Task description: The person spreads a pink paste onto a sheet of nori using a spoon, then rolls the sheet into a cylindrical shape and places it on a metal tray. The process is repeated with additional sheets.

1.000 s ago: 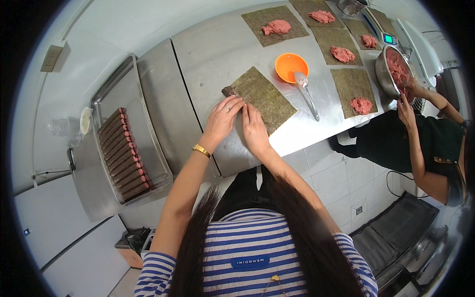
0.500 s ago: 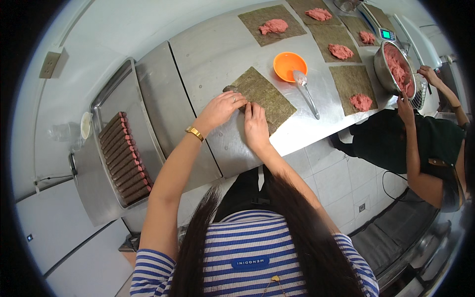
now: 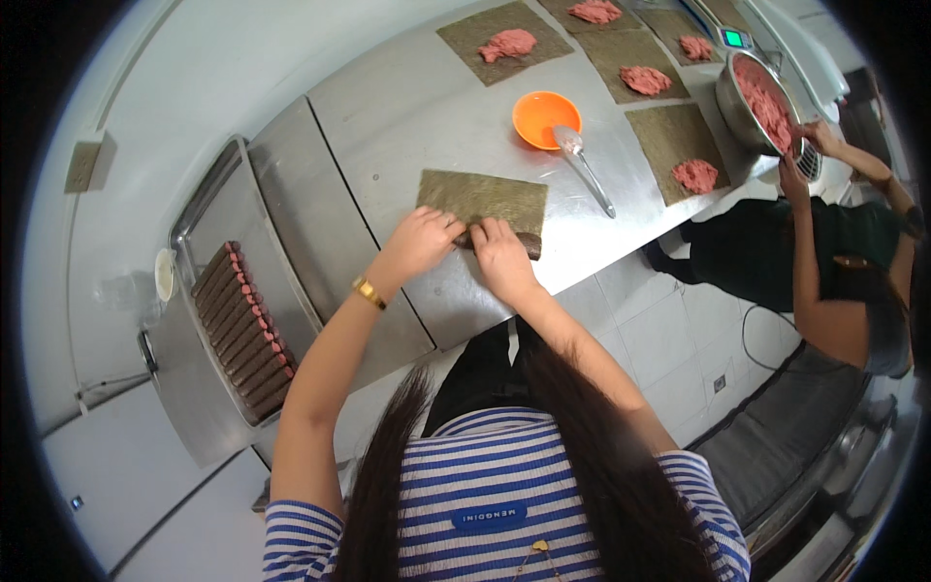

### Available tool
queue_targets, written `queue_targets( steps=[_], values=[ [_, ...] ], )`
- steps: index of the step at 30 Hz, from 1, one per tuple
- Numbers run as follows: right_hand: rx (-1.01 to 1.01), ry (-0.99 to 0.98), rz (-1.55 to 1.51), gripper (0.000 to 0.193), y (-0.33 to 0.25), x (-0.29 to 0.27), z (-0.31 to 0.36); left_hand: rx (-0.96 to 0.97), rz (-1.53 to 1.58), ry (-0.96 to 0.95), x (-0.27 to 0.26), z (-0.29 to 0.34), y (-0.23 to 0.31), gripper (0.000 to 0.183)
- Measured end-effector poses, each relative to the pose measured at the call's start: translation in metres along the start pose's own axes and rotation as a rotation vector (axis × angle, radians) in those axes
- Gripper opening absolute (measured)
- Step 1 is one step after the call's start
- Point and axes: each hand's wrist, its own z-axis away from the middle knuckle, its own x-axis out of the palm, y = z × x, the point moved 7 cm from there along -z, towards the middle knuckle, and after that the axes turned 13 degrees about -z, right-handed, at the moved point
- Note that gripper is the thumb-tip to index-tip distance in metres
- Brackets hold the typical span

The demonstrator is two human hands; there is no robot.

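A dark green seaweed sheet lies on the steel table in front of me. Its near edge is curled into a dark roll, and whatever is inside the roll is hidden. On the left part of this roll, my left hand presses with bent fingers. Close beside it, my right hand grips the roll, fingertips over its top. Beyond the sheet stands an orange bowl, with a metal spoon resting against its right side.
On the left, a metal tray holds a row of finished seaweed rolls with pink ends. Several seaweed sheets with pink paste lie farther back. At right, a co-worker's hands work at a steel bowl of paste.
The seaweed sheet has turned from a slanted position to nearly square with me, and its near edge now shows as a roll. My hands have shifted slightly nearer. The co-worker's hands have come together.
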Motion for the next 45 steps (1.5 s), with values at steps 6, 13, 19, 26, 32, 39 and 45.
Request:
queue_targets(
  steps=[6, 13, 19, 26, 32, 39, 45],
  values=[
    [-0.074, -0.042, 0.159, 0.024, 0.003, -0.011, 0.03, -0.108, 0.055, 0.001, -0.007, 0.024, 0.018, 0.026],
    [0.029, -0.134, 0.216, 0.027, 0.026, -0.038, 0.045, -0.119, 0.086, 0.033, -0.014, 0.028, 0.01, 0.034],
    [-0.135, -0.044, 0.143, 0.019, 0.001, -0.029, 0.031, -0.151, 0.099, -0.088, -0.014, 0.039, -0.011, 0.038],
    [-0.148, -0.102, 0.12, 0.019, -0.007, 0.0, 0.014, -0.181, 0.131, -0.084, -0.007, 0.045, -0.021, 0.034],
    [-0.064, -0.099, 0.177, 0.018, 0.015, -0.023, 0.032, -0.202, 0.159, -0.115, -0.004, 0.049, -0.026, 0.034],
    [-0.143, -0.054, 0.167, 0.018, 0.007, -0.042, 0.032, -0.172, 0.126, -0.091, -0.016, 0.041, -0.012, 0.036],
    [-0.377, -0.075, 0.131, 0.034, -0.032, -0.02, 0.019, -0.292, 0.286, -0.12, -0.007, 0.036, -0.02, 0.038]
  ],
)
